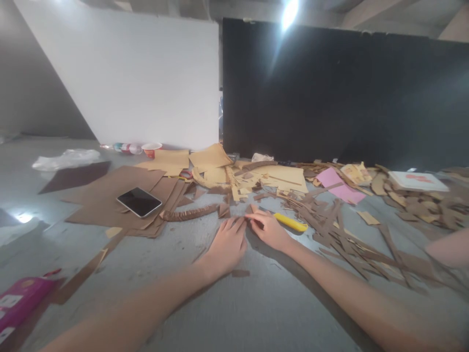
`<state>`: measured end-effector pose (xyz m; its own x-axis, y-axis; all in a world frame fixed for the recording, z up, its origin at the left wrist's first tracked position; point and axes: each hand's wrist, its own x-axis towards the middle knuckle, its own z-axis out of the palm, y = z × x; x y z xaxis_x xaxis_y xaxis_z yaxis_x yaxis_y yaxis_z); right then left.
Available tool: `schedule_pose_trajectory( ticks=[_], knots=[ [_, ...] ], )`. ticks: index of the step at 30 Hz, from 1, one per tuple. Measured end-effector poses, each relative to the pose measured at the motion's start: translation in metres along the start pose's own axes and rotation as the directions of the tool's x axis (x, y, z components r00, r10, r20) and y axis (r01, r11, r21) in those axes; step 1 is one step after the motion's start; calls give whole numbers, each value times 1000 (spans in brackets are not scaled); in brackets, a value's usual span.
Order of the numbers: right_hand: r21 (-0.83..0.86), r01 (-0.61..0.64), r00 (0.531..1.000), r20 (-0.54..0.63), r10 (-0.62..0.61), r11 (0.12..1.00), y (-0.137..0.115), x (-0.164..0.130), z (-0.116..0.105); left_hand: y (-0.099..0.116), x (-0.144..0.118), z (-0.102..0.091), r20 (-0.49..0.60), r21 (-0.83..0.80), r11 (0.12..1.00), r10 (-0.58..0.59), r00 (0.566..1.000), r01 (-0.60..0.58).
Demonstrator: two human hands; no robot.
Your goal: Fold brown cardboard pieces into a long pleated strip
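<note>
My left hand [227, 244] lies flat on the grey table, fingers stretched forward and close together. Just right of it, my right hand [269, 229] has its thumb and fingers bent into a pinch, their tips near the left fingertips. What sits between those right fingers is too small to make out. A small brown cardboard piece [252, 209] shows just beyond them, and a folded brown piece [223, 210] stands beyond my left hand. Beside my right hand rests a yellow utility knife [291, 222]. A curved, notched brown cardboard strip [190, 213] lies to the left.
A phone [139, 202] rests on stacked brown cardboard sheets [98, 195] at left. Cardboard strips [348, 244] pile up on the right, with pink paper [340, 186] behind. A magenta case [25, 298] is near left. Another person's arm [449, 248] reaches in at right.
</note>
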<state>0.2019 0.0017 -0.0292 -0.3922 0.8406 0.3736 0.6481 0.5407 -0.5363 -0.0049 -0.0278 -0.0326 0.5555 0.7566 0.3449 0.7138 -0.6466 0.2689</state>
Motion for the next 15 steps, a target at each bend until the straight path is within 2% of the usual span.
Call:
schedule_pose_trajectory(
  ticks=[6,15],
  knots=[
    [-74,-85,996,-43,82,994,9,2,6,1,0,-2,-13,-14,1000,-13,1000,13],
    [-41,-27,999,-19,26,999,7,0,7,2,0,-4,-3,53,999,-7,1000,7]
  ],
)
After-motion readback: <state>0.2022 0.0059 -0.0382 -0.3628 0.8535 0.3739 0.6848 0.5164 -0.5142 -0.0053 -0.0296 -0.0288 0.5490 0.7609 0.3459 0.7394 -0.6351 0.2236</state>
